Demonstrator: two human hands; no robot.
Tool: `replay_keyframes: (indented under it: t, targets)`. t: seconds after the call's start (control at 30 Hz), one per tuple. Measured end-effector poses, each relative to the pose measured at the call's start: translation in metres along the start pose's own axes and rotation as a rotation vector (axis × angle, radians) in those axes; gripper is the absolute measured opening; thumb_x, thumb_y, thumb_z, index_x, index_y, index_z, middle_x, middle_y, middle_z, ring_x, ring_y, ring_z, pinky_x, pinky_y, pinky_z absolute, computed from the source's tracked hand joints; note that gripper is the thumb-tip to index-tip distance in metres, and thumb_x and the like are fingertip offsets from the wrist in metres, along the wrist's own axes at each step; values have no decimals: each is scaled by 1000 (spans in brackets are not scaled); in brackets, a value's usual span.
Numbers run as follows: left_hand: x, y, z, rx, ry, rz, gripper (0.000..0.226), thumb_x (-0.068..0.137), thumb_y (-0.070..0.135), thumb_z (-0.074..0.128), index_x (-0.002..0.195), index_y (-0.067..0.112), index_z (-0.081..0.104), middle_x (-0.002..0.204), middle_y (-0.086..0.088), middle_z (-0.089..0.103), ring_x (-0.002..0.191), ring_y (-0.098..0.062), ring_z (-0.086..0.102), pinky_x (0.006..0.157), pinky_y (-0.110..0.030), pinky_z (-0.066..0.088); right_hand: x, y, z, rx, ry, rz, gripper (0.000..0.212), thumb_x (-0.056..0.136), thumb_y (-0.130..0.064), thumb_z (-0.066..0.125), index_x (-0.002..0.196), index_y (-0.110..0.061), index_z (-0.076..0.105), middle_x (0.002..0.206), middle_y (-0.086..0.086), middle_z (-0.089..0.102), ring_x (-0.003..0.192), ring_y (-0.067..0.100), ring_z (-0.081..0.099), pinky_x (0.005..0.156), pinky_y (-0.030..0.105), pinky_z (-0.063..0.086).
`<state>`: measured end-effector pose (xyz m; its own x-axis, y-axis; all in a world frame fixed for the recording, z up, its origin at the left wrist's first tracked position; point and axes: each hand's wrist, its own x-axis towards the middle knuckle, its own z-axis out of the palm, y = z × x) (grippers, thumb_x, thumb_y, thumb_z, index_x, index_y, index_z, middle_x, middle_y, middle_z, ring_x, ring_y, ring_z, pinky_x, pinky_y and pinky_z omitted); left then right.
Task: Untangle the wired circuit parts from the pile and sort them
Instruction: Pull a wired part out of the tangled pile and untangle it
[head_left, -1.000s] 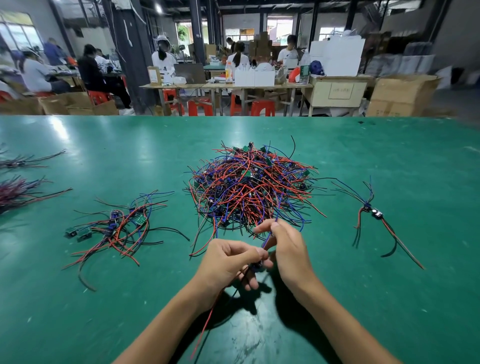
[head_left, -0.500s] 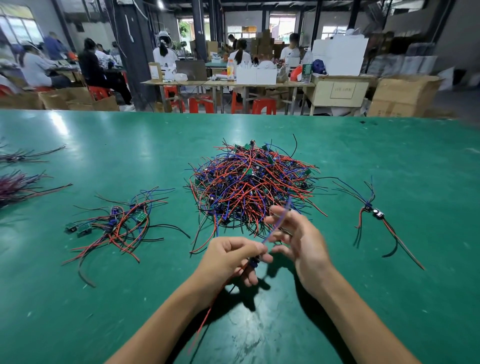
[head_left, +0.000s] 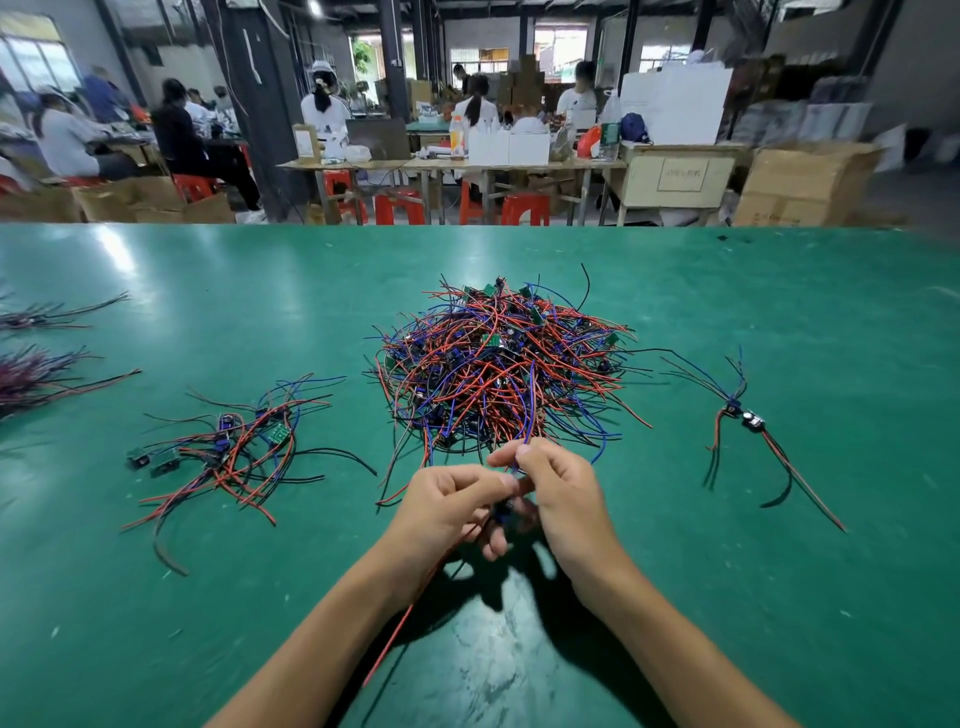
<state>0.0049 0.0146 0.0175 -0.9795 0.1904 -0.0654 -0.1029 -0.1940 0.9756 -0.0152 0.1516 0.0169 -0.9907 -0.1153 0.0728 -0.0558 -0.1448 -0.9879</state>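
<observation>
A tangled pile (head_left: 498, 369) of red, blue and black wires with small green boards lies mid-table. Just in front of it my left hand (head_left: 449, 506) grips a small dark wired circuit part (head_left: 503, 512); its red wire trails down past my left forearm. My right hand (head_left: 563, 493) pinches the part's blue wire between thumb and forefinger, and that wire runs up over the pile. A sorted group (head_left: 234, 447) of wired parts lies to the left. A second small group (head_left: 743, 415) lies to the right.
The green table (head_left: 779, 597) stretches wide. Two bundles of dark red wires (head_left: 31, 369) lie at the far left edge. Beyond the table's far edge are workbenches, red stools, cardboard boxes and several seated people.
My right hand has closed back in toward my left hand and now pinches the blue wire low down. My left hand keeps its grip on the part.
</observation>
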Motion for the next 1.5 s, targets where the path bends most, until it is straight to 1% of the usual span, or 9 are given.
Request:
replay_keyframes:
  t: [0.17,0.37,0.53,0.7,0.9,1.1,1.2,1.33,1.5]
  targets:
    - [-3,-2,-1,113,-165,-61,13,88,22,74,87,10,78,96,-21,76,47,-16,60,45,-23,49,16,-22,-28,-13,268,47,30,99,-15,46,82,-19,71,80,-10,75,46,3,49,39,18,34]
    - [-5,-1,-9,7,-285,-87,32,99,13,59,130,5,61,121,-22,70,62,-14,63,58,-21,53,17,-25,-39,209,295,33,30,106,-23,48,93,-21,75,77,-6,65,49,5,49,41,19,40]
    - [-2,2,-14,49,-224,14,45,98,4,59,141,13,49,117,-24,71,61,-14,63,60,-22,55,18,-25,-46,175,219,132,26,99,-35,58,91,-27,81,68,-11,66,50,7,53,42,19,39]
    - [-1,5,-15,84,-141,20,40,99,6,58,138,14,54,115,-33,68,51,-10,49,45,-17,40,12,-19,-34,-65,-86,137,17,94,-35,68,90,-25,81,80,-6,72,57,10,62,48,19,46]
    - [0,5,-22,86,-193,-88,29,97,19,60,123,10,70,99,-11,75,48,-5,33,42,-14,25,15,-25,-41,-2,68,61,18,98,-22,64,86,-20,78,73,-8,69,57,7,62,51,17,50]
    - [5,4,-23,125,-147,-100,40,97,38,53,111,10,76,71,5,61,47,-5,22,42,-16,17,16,-26,-46,-5,118,52,18,100,-20,62,92,-22,79,75,-7,64,61,9,61,57,18,53]
    - [4,4,-23,161,-37,-14,38,90,40,63,101,7,78,69,10,65,47,-5,26,43,-16,21,17,-26,-47,0,126,42,18,102,-15,59,100,-20,75,82,-6,72,64,6,65,60,15,53]
    - [4,3,-25,361,185,208,12,87,29,74,94,25,83,78,1,77,51,-6,31,48,-14,27,18,-27,-47,190,114,54,21,101,-3,55,113,-15,67,89,-1,78,77,10,70,74,18,59]
    - [6,-2,-25,564,225,359,8,90,23,76,95,27,82,79,8,78,53,-1,41,50,-11,31,20,-25,-47,341,118,51,32,100,2,53,131,-5,56,106,9,77,96,17,73,81,22,60]
